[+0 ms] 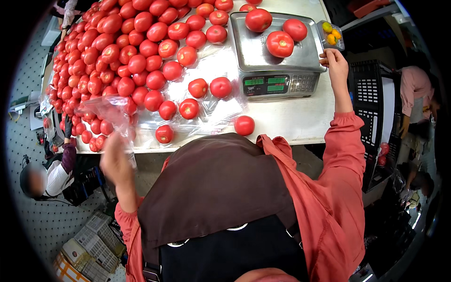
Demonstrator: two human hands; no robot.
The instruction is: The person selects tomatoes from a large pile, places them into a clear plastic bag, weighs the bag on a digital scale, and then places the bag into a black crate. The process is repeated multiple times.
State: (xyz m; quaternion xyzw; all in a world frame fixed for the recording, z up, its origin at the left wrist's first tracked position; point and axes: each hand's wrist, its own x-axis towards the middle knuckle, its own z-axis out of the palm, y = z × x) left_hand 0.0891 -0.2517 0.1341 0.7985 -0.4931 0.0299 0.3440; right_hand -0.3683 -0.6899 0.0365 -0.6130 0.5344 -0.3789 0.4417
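Note:
My left hand point(118, 164), blurred, is at the table's front edge with a clear plastic bag point(118, 107) bunched at its fingers. Behind the bag rises a large heap of red tomatoes point(112, 53). My right hand point(335, 63) has its fingertips at the right edge of the scale's steel pan point(250, 56); whether they grip anything is unclear. Three tomatoes point(280, 44) rest on that pan. Below it, the digital scale point(266, 85) has lit green displays and a keypad. One loose tomato point(244, 125) sits in front of the scale.
Flat plastic bags point(211, 120) lie under several loose tomatoes on the white table point(292, 120). A small clear box point(331, 33) of yellow-orange fruit stands beyond the pan. Black crates point(366, 105) are stacked at right. Other people work at left point(60, 176) and right point(415, 91).

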